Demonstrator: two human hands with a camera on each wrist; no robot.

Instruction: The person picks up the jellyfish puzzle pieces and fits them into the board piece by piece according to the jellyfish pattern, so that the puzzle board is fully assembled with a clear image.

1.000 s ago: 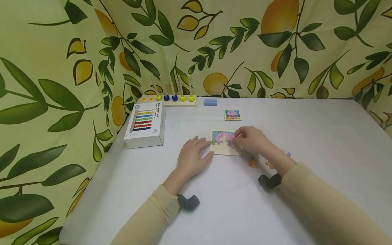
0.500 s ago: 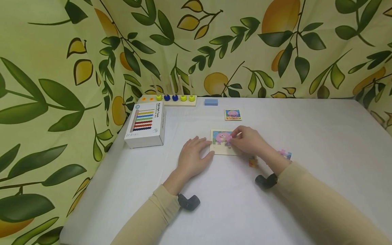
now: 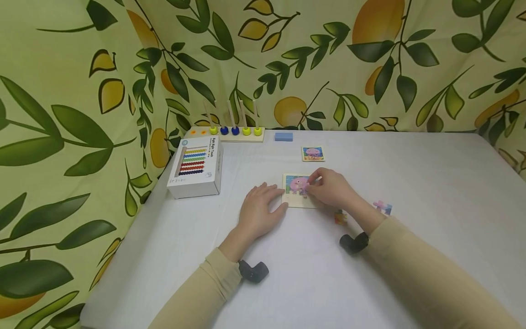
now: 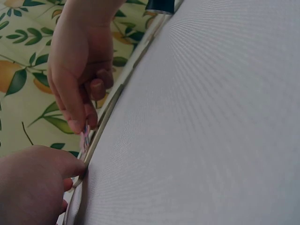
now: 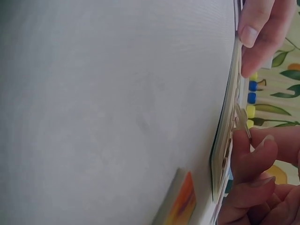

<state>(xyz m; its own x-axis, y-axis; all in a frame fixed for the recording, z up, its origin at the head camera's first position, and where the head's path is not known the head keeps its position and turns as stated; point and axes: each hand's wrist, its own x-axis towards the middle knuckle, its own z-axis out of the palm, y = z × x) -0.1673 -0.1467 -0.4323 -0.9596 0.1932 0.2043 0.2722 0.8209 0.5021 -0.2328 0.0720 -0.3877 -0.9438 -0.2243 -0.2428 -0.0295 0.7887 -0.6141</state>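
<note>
A small wooden jigsaw board [image 3: 297, 201] lies flat mid-table, with part of a pink cartoon picture filled in on its upper side. My right hand [image 3: 331, 186] pinches a jigsaw piece [image 5: 243, 121] between thumb and fingertips, tilted close over the board's picture. In the left wrist view this piece [image 4: 85, 139] looks pink. My left hand [image 3: 260, 212] lies palm down at the board's left side, its thumb and index fingertip on the edge, fingers spread. One loose orange piece [image 3: 340, 217] sits by my right wrist, and a pink and blue piece [image 3: 383, 208] lies beyond the forearm.
Behind the board lies a small square picture [image 3: 313, 154] of a pink creature. A blue block [image 3: 283, 137] sits at the back edge. At back left stand a white box [image 3: 195, 185] and a peg counting stand [image 3: 246, 140]. A fruit-patterned cloth [image 3: 287, 59] hangs behind.
My right hand has shifted slightly left over the board with the piece in its fingers. The orange piece by my right forearm is now hidden. My left hand stays put.
</note>
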